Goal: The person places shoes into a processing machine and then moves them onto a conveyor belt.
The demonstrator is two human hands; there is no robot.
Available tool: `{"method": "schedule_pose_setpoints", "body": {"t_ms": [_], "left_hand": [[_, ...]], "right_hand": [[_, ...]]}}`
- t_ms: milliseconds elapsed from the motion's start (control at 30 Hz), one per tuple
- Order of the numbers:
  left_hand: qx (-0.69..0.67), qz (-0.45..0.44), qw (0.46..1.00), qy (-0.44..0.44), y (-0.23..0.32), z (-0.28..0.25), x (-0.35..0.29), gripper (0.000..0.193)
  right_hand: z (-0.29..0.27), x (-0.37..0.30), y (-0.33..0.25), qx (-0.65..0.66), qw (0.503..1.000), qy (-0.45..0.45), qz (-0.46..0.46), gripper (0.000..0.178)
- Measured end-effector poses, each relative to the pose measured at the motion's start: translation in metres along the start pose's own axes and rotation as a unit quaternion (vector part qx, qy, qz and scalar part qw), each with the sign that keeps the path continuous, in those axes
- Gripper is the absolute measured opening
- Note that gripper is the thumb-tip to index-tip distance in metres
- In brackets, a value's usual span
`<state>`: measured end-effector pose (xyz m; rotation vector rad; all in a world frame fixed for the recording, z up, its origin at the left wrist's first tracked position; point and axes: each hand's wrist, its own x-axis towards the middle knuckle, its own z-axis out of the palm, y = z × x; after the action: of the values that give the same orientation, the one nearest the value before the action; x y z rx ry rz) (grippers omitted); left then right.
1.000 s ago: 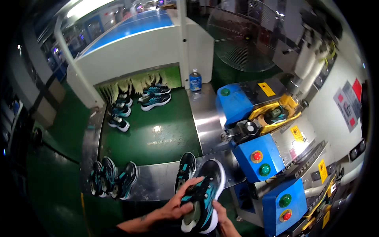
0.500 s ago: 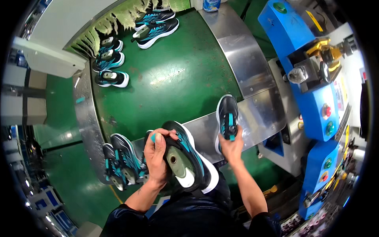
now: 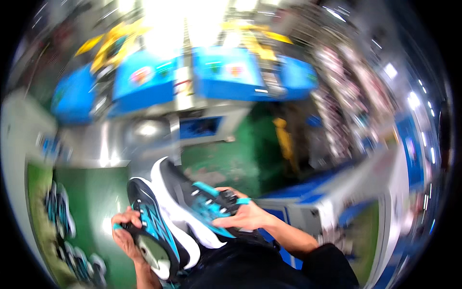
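My left hand (image 3: 126, 233) is closed around the collar and tongue of a black-and-teal sneaker (image 3: 156, 216) with a white sole, its olive-green insole facing up. My right hand (image 3: 245, 216) grips a second sneaker (image 3: 180, 185) of the same kind at the tongue and laces, its thumb across the teal side. Both shoes are held side by side in front of my body, toes pointing away, their white soles close together. Motion blur hides the finer details.
Blue machine units (image 3: 144, 79) with coloured buttons and yellow parts line the far side. A shiny metal ledge (image 3: 144, 130) runs below them. More sneakers (image 3: 60, 209) stand on the green belt surface at left. A grey-white machine (image 3: 346, 207) stands at right.
My view has swung to the right, bringing the blue machines ahead. The right-hand sneaker has been lifted off the metal ledge and brought beside the left-hand one, which stays gripped.
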<state>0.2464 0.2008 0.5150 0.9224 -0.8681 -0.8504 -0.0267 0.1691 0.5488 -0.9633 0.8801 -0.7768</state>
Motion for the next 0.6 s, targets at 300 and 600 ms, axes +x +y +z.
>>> {"method": "schedule_pose_setpoints", "body": {"t_ms": [300, 600], "left_hand": [[-0.332, -0.182, 0.787, -0.487, -0.020, 0.241, -0.108, 0.038], [-0.210, -0.166, 0.512, -0.816, -0.005, 0.434, -0.264, 0.011]], "right_hand": [[-0.088, -0.317, 0.046, -0.072, 0.892, 0.425, -0.133, 0.068], [-0.049, -0.467, 0.128, -0.115, 0.354, 0.918, 0.134, 0.074]]}}
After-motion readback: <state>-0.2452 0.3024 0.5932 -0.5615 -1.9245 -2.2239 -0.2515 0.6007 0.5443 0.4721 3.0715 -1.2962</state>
